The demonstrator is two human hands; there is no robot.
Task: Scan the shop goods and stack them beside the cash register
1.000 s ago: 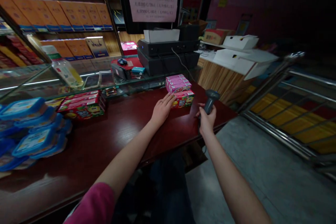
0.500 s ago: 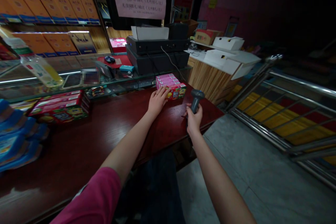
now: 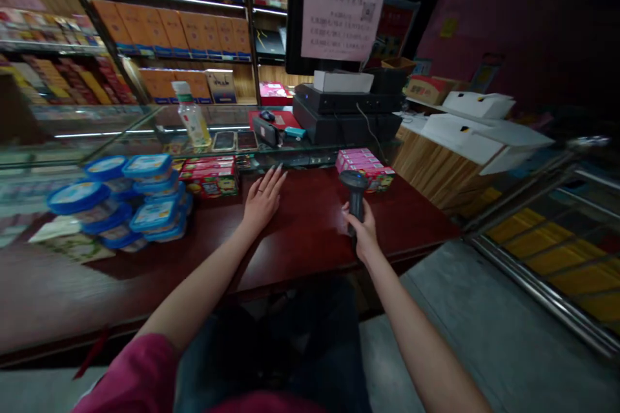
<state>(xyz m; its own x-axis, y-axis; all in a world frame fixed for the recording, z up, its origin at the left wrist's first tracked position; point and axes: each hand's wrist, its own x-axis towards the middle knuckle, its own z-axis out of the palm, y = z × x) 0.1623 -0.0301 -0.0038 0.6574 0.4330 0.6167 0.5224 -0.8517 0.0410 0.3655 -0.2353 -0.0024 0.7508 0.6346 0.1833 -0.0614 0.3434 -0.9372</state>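
Note:
My right hand [image 3: 362,232] grips the handle of a dark barcode scanner [image 3: 354,188], held upright over the dark red counter [image 3: 300,239]. A stack of pink boxes [image 3: 364,166] sits just behind and to the right of the scanner, touched by neither hand. My left hand [image 3: 263,197] hovers over the counter with its fingers stretched out and holds nothing. It lies between the pink stack and a pile of red and green boxes [image 3: 209,175] to the left.
Blue-lidded tubs [image 3: 123,200] are stacked at the counter's left. A glass display case [image 3: 145,135] with a bottle [image 3: 192,117] and phones runs behind. A black till and printer [image 3: 346,113] stand at the back. White cartons [image 3: 484,122] and a metal railing [image 3: 547,219] are on the right.
My left hand has left the pink boxes and moved left over the counter, fingers spread. The view has swung left, showing the blue tubs. The right hand still holds the scanner.

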